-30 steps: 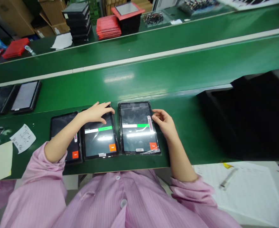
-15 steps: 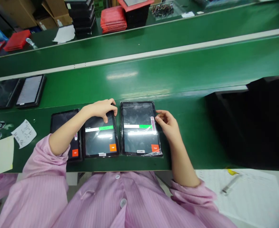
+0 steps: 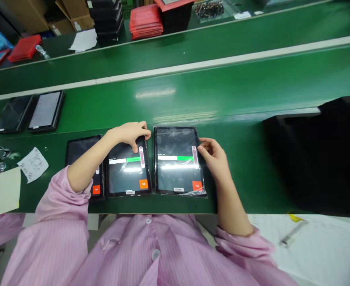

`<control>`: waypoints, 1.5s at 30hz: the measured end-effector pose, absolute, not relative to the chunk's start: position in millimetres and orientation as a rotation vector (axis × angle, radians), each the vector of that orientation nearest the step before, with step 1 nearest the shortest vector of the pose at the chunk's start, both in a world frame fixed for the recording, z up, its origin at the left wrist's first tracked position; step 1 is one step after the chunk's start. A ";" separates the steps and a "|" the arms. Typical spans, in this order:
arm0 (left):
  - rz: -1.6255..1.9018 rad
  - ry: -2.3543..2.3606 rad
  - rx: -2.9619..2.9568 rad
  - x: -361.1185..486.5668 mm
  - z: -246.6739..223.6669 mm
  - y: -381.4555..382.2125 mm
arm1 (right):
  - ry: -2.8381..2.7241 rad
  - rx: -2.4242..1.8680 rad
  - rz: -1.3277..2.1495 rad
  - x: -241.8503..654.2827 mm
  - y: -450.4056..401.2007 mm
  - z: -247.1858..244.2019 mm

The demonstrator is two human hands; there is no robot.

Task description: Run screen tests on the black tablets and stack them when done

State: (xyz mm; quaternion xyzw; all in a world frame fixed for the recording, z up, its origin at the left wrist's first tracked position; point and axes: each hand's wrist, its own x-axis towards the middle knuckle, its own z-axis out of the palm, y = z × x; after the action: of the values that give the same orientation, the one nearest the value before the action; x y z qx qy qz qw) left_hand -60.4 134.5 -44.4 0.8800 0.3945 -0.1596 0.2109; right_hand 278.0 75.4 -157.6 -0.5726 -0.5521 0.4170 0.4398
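Three tablets lie side by side along the near edge of the green bench. My left hand reaches over the middle tablet, fingers curled at its upper right edge and thumb against the screen. On the right tablet, my right hand pinches the right side edge between thumb and bent fingers. Both screens show a green-and-white bar, an orange or red "Fail" button and a pink volume slider. My left forearm partly covers the left tablet, whose red button still shows.
Two more tablets lie at the far left. Handwritten notes sit near the left edge. A large black object stands at right. Red pouches and stacked black items occupy the far shelf. Papers lie lower right.
A pink volume slider has appeared on the middle tablet's screen. The whole view has shifted slightly, with both hands staying at the same tablet edges.
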 end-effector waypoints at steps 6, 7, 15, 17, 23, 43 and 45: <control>-0.339 1.132 2.374 -68.4 -48.9 133.7 | -1.390 -1.422 1.026 278.3 76.3 -157.6; -0.312 1.140 2.352 -70.1 -50.5 133.0 | -1.388 -1.420 1.025 278.4 76.5 -158.0; -0.273 1.391 2.203 -72.4 -65.7 123.8 | -1.363 -1.446 0.952 278.4 76.8 -165.6; -0.290 1.463 2.180 -76.1 -70.0 123.1 | -1.363 -1.461 0.959 278.1 75.9 -164.8; -0.158 1.473 2.167 -87.0 -76.6 123.1 | -1.362 -1.430 1.036 277.4 75.9 -158.7; 0.171 1.811 2.414 -71.5 -58.9 38.6 | -1.280 -1.370 1.061 278.2 83.2 -169.8; 0.240 1.794 2.439 -76.1 -54.8 -5.1 | -1.271 -1.369 1.055 277.4 81.8 -169.8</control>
State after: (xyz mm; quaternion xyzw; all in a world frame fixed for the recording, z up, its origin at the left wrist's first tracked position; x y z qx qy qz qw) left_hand -76.1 -5.1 -54.8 0.8020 0.5898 0.0788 0.0521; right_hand 277.4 81.8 -169.8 -0.5607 -0.5204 0.4321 0.4776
